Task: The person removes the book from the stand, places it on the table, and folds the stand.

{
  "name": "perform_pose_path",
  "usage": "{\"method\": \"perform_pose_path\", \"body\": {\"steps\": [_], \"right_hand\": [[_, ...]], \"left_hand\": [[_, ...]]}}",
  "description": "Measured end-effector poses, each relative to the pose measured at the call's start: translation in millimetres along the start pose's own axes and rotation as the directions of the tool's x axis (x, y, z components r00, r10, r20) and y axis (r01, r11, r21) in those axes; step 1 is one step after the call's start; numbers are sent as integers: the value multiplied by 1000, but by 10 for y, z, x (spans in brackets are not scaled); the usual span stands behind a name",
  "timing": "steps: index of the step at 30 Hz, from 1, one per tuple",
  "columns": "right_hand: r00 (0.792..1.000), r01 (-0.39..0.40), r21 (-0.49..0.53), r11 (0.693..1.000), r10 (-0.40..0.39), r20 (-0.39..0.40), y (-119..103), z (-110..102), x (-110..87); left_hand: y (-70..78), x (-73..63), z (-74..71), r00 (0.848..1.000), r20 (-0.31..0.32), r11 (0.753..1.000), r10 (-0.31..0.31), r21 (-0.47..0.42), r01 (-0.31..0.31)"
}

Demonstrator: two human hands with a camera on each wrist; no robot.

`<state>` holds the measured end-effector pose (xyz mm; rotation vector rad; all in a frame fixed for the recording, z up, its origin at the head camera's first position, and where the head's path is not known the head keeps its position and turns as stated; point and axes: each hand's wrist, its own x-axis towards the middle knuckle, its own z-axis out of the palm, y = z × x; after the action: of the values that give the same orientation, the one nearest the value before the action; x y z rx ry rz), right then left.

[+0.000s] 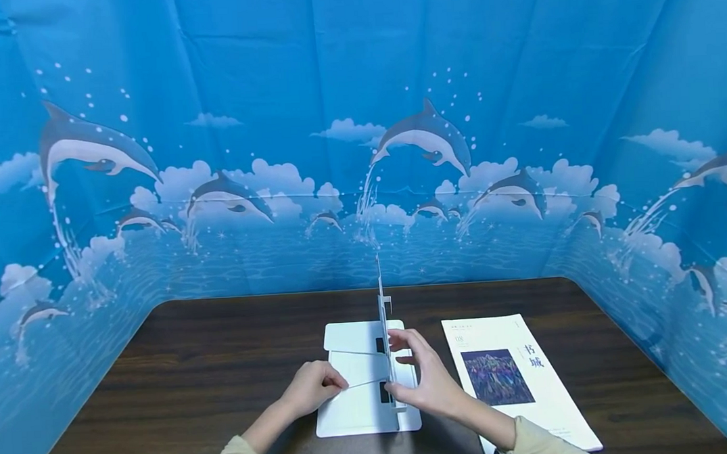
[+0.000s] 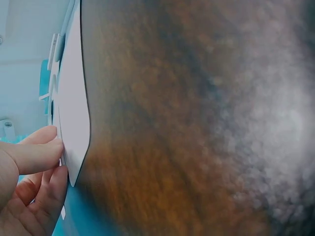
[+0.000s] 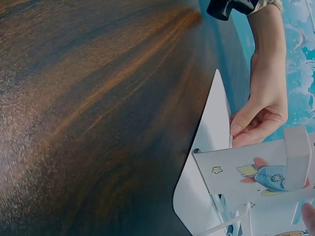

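A white folding book stand (image 1: pixel 350 417) lies with its flat base on the table. Its thin back panel (image 1: pixel 383 314) stands upright, edge-on in the head view; the right wrist view shows a cartoon print (image 3: pixel 270 174) on its face. My left hand (image 1: pixel 312 388) is at the base's left side, thumb and fingertips pinching a thin white plate's edge, as the left wrist view shows. From the right, my right hand (image 1: pixel 431 380) holds the upright panel, thumb low and fingers higher. Only a fingertip (image 3: pixel 309 219) of it shows in the right wrist view.
Right of the stand lies a white magazine (image 1: pixel 556 388) with a dark picture on its cover, partly under my right forearm. The dark wooden table (image 1: pixel 211 369) ends at a blue dolphin-print curtain (image 1: pixel 292 257) behind and at both sides.
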<state>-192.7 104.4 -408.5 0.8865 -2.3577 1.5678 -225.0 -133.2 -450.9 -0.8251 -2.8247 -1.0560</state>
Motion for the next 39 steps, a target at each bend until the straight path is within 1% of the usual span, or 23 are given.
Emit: {"method": "perform_pose_path", "body": {"steps": [6, 12, 15, 19, 21, 23, 26, 31, 36, 39], "right_hand": [[999, -32, -21, 999, 32, 12, 46, 40, -31], [997, -75, -24, 997, 75, -1, 80, 87, -68], [995, -102, -15, 995, 102, 1, 101, 116, -95], [992, -127, -19, 992, 127, -1, 128, 158, -136], [992, -124, -28, 992, 124, -8, 142, 176, -150], [993, -115, -30, 993, 114, -22, 149, 189, -153], [993, -112, -28, 993, 111, -38, 149, 204, -140], [991, -131, -12, 991, 131, -36, 128, 240, -113], [991, -136, -10, 991, 136, -16, 124, 273, -94], [991, -136, -21, 990, 136, -16, 125, 282, -81]], "left_hand": [[-11, -1, 0, 1000, 2, 1000, 9, 6, -9], [-30, -14, 6, 1000, -6, 1000, 18, 7, -18], [-27, -27, -5, 1000, 10, 1000, 8, -18, -7], [10, -20, -46, 999, 44, 998, -19, -67, 22], [46, -7, -77, 999, 39, 996, -24, -82, 27], [84, 9, -119, 1000, 17, 995, -20, -96, 22], [146, 39, -192, 999, -49, 994, 4, -110, -9], [296, 63, -329, 990, -141, 985, 12, -167, -36], [459, 39, -466, 980, -197, 955, 13, -288, -70], [528, 18, -539, 979, -205, 928, 6, -363, -81]]}}
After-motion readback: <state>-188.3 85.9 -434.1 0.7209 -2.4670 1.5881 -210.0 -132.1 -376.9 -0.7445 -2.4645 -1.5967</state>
